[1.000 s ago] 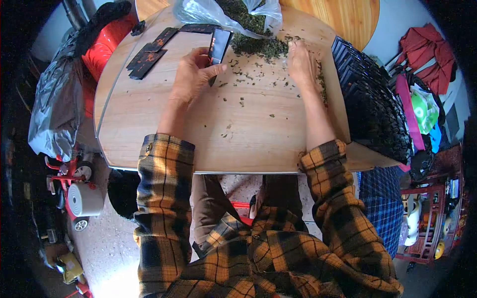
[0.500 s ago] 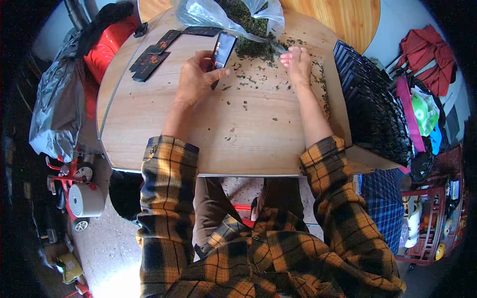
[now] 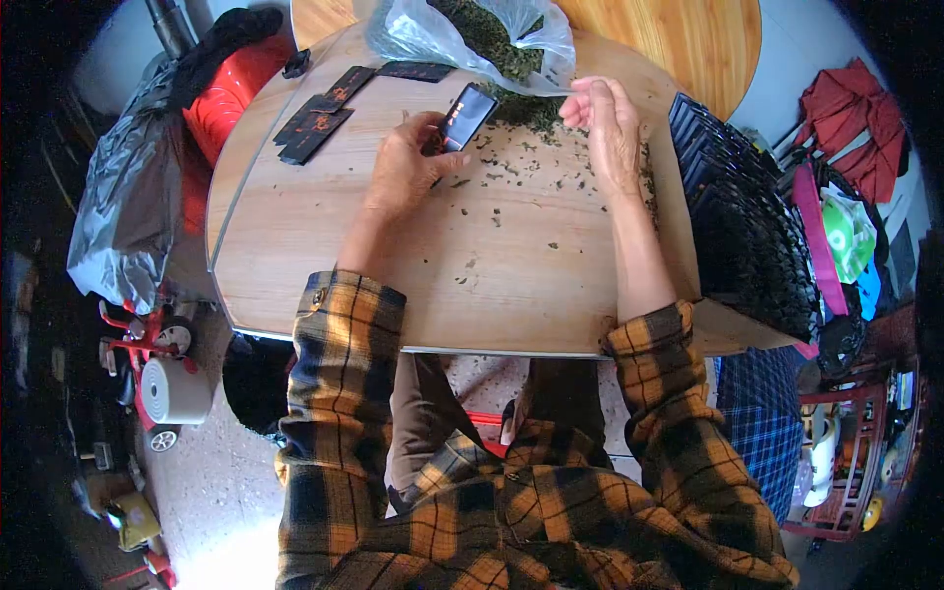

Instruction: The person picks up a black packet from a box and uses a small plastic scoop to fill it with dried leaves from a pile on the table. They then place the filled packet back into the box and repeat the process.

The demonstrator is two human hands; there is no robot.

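Observation:
My left hand (image 3: 411,167) holds a small black packet (image 3: 467,118) with orange print, tilted above the table. My right hand (image 3: 608,128) is raised at the right, its fingers curled against the edge of a clear plastic bag (image 3: 421,31). Dark green dried leaves (image 3: 482,34) fill the bag, and a pile of leaves (image 3: 531,110) lies below its mouth, between my hands. Several flat black packets (image 3: 317,128) with orange print overlap at the left, and another packet (image 3: 415,71) lies beside the bag.
Loose leaf bits dot the wooden table (image 3: 374,315). At the right a cardboard box (image 3: 678,236) holds many black packets (image 3: 747,216). A second wooden table (image 3: 678,34) stands behind. A grey plastic bag (image 3: 123,206) and a red object (image 3: 231,93) are at the left.
The bag's edge has risen and opened wider, with my right hand now at it. My left hand still has the packet, now tilted further. The whole view has shifted slightly.

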